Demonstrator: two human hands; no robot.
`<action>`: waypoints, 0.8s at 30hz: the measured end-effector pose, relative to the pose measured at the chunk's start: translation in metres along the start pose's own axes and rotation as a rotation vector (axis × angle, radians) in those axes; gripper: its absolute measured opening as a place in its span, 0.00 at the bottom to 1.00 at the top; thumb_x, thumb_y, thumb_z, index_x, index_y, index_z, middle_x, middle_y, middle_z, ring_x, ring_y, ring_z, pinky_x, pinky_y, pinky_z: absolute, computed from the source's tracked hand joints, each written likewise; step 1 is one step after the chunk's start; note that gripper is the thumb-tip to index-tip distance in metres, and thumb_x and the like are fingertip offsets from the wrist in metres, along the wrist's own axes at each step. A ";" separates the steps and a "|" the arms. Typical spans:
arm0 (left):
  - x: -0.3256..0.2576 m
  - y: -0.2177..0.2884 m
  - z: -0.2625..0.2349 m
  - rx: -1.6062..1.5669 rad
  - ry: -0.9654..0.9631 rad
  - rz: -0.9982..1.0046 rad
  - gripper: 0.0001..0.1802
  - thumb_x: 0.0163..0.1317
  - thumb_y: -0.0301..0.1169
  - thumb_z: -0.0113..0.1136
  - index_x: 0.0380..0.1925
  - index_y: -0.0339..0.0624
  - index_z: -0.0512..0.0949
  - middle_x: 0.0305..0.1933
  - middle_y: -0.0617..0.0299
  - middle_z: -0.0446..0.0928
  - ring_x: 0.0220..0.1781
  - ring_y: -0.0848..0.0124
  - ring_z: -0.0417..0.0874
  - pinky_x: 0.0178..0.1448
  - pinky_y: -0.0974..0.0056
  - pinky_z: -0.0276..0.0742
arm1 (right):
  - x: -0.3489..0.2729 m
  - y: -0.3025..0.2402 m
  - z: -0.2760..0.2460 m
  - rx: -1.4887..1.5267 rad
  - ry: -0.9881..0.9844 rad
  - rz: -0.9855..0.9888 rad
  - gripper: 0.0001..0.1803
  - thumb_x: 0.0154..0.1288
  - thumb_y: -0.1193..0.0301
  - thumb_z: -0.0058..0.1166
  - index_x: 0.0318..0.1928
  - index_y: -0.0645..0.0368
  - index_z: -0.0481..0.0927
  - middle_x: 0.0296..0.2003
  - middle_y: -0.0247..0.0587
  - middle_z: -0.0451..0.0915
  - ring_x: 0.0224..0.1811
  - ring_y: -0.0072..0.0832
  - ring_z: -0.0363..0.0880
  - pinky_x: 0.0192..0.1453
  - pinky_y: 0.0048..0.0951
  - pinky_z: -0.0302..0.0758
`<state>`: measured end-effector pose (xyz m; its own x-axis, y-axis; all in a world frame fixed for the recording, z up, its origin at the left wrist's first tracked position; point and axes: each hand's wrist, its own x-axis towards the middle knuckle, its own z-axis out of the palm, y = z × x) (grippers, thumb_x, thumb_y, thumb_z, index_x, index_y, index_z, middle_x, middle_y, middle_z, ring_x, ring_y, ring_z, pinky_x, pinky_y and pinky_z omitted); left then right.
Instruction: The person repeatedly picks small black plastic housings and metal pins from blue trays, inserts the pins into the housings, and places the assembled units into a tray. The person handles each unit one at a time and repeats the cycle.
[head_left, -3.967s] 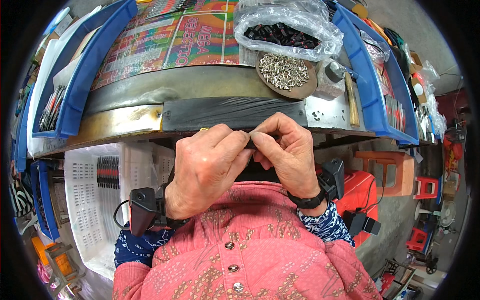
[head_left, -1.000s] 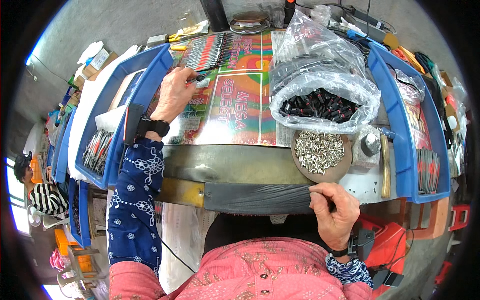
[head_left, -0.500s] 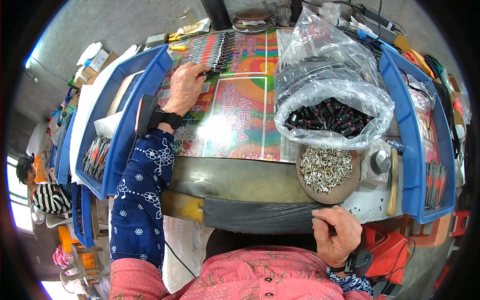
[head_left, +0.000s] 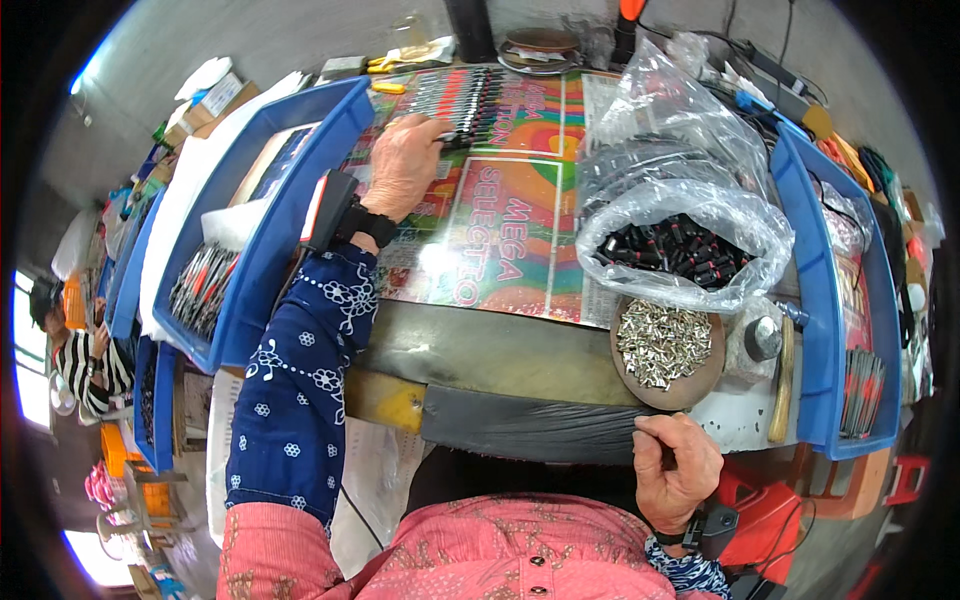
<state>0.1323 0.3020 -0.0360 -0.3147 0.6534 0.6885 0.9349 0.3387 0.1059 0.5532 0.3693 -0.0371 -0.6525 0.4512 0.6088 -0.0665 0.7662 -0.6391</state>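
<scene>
My left hand [head_left: 405, 165] reaches over the table at the near end of a row of slim metal tools [head_left: 458, 98] with red and black parts, laid side by side. Its fingers are curled and pressed together at the nearest tool, mostly hiding it. Low at the table's front edge, my right hand [head_left: 680, 470] is closed, thumb against bent fingers; whatever it may hold is hidden. Just beyond it lies a round brown plate [head_left: 640, 385] heaped with small silver metal pieces [head_left: 662, 343]. Behind that plate, an opened clear plastic bag [head_left: 640, 285] holds black parts with red bands [head_left: 680, 250].
Blue trays stand left [head_left: 255, 250] and right [head_left: 820, 370], both holding slim tools. A grey block [head_left: 745, 345] and a wooden-handled tool [head_left: 783, 400] lie beside the plate. A yellow-handled tool [head_left: 388, 88] is at the back. Another person [head_left: 95, 365] sits far left.
The whole view has shifted, so the table appears farther right. My left hand stays at the near end of the row; my right hand keeps its closed pose at the table edge.
</scene>
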 end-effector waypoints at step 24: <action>-0.100 -0.040 -0.229 0.326 -0.069 -0.321 0.06 0.58 0.28 0.64 0.35 0.40 0.85 0.32 0.54 0.84 0.32 0.60 0.86 0.40 0.61 0.80 | -0.011 -0.004 0.013 -0.044 0.083 0.196 0.03 0.67 0.78 0.57 0.37 0.66 0.80 0.26 0.34 0.76 0.22 0.17 0.68 0.26 0.21 0.62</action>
<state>0.1640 0.0680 0.0549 -0.6003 0.5206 0.6071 0.6917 0.7190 0.0674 0.5510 0.3551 -0.0470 -0.5853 0.6285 0.5123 0.0898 0.6782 -0.7294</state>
